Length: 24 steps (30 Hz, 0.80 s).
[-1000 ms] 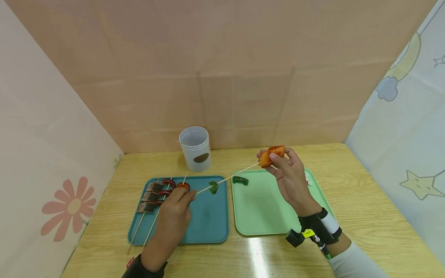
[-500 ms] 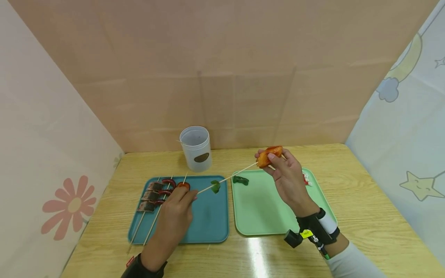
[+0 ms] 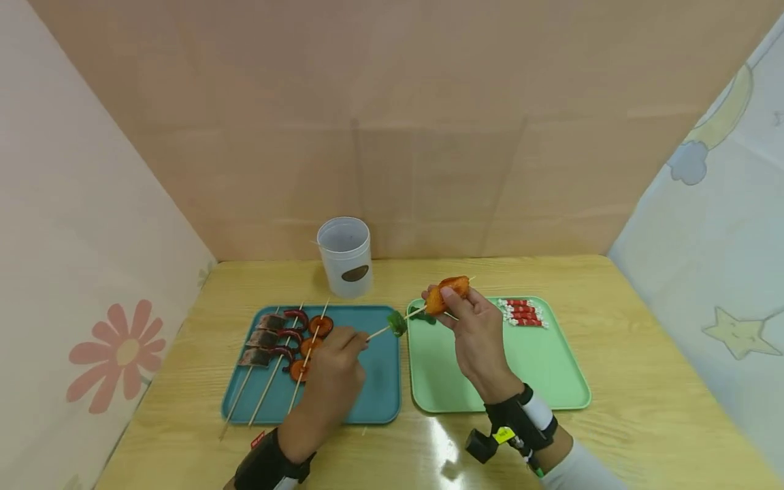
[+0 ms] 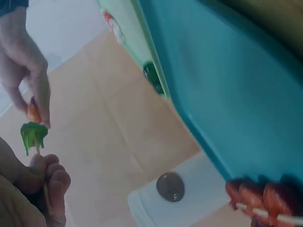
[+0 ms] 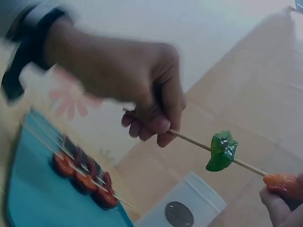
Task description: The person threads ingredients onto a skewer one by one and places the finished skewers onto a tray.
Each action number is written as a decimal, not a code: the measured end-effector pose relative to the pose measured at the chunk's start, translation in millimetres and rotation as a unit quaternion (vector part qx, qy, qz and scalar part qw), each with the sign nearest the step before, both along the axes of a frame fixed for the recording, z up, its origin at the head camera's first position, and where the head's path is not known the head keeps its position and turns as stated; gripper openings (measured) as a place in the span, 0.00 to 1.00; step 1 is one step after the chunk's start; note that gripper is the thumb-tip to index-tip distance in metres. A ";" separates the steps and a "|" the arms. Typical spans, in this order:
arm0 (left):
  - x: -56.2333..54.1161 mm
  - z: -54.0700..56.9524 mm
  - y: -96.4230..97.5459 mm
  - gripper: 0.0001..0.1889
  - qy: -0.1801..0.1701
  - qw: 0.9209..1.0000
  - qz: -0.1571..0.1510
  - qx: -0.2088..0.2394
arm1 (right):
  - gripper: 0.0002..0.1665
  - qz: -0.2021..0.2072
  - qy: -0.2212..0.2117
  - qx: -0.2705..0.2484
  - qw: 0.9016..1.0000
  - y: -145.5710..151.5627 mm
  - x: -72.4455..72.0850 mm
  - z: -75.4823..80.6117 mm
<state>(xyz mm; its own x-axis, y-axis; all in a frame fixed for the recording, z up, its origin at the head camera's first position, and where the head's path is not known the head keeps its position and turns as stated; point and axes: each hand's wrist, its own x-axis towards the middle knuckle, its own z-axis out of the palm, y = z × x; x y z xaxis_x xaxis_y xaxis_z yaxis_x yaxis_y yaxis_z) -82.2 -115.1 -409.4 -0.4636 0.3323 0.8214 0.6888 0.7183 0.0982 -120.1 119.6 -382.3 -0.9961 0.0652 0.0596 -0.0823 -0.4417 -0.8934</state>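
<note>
My left hand (image 3: 335, 371) pinches a thin wooden skewer (image 5: 191, 140) that slants up to the right over the trays. A glossy green pepper piece (image 3: 397, 324) is threaded on it, just beyond the left fingers. Farther along, my right hand (image 3: 480, 340) holds an orange-brown chicken wing (image 3: 452, 291) between thumb and fingers. The skewer enters the wing's near end, and its tip pokes out past the far end. A short bare stretch of stick separates pepper and wing in the right wrist view. Fingers hide part of the wing.
A blue tray (image 3: 373, 401) holds several loaded skewers, including orange-red round slices (image 3: 320, 327), red curled pieces (image 3: 297, 317) and dark-skinned chunks (image 3: 256, 356). The green tray (image 3: 551, 388) carries a green piece (image 3: 422, 314) and red-white rolls (image 3: 523, 313). A white cup (image 3: 346, 262) stands behind.
The wing has slid along the skewer toward the pepper, and the tip now shows beyond it. My right hand moved left and down, the left hand right. The red-white rolls are uncovered.
</note>
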 end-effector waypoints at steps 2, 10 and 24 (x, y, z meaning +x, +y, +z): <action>-0.1 2.1 2.0 0.21 -0.005 1.000 0.011 0.005 | 0.20 0.012 -0.007 -0.002 1.000 -8.8 3.8 -3.4; -1.3 7.8 -8.3 0.18 -0.021 0.999 0.042 0.004 | 0.22 0.057 0.001 -0.009 0.998 -15.2 2.2 -9.3; -4.7 13.5 -14.1 0.25 -0.012 0.995 0.045 -0.085 | 0.17 0.080 0.035 -0.027 0.996 -14.0 6.6 -4.4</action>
<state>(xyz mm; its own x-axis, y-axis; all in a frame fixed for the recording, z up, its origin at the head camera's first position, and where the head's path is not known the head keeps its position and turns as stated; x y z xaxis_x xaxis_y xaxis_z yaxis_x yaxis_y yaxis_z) -86.9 -129.3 -396.0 -0.5166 0.4226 0.7446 0.6204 0.7841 -0.0146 -113.5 105.6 -386.6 -0.9875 -0.0882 0.1305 -0.0693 -0.5010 -0.8627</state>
